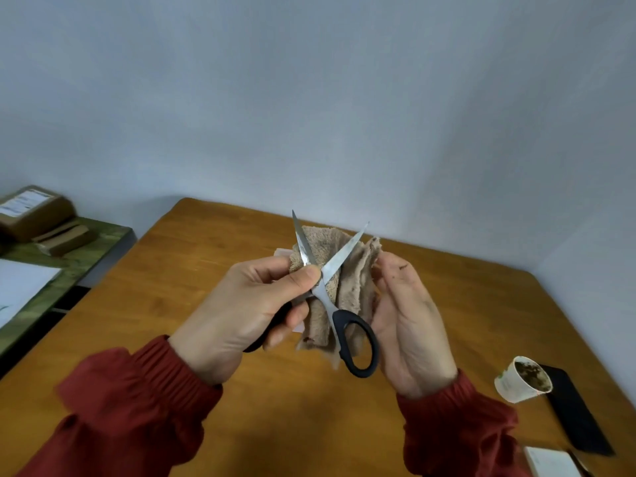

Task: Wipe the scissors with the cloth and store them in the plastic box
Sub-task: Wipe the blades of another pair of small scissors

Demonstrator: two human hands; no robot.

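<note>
Head view: the person holds the scissors (327, 299) and the cloth (356, 280) up in the air above the wooden counter (192, 270), well clear of its surface; the left grip (241, 304) pinches the scissors just below the pivot, thumb laid across the metal, with one black handle tucked into the palm and the other loop hanging free on the right; the blades are spread in a V with both tips up; the right grip (409, 321) clasps the tan cloth, which hangs bunched directly behind the blades, though how its fingers lie behind the folds is hidden; a pale corner (281, 252) peeks out beyond the cloth and may be the plastic box, but I cannot tell; to the right a dirty paper cup (523, 378) lies on its side beside a dark flat case (578, 418); cardboard parcels (32, 211) sit on a side shelf at the left; by my reading the wiping step is in hand and storing is not yet begun; the next move calls for folding the cloth round one blade and drawing it from pivot to tip, fingers kept off the edge, then doing the other blade before closing the scissors
</note>
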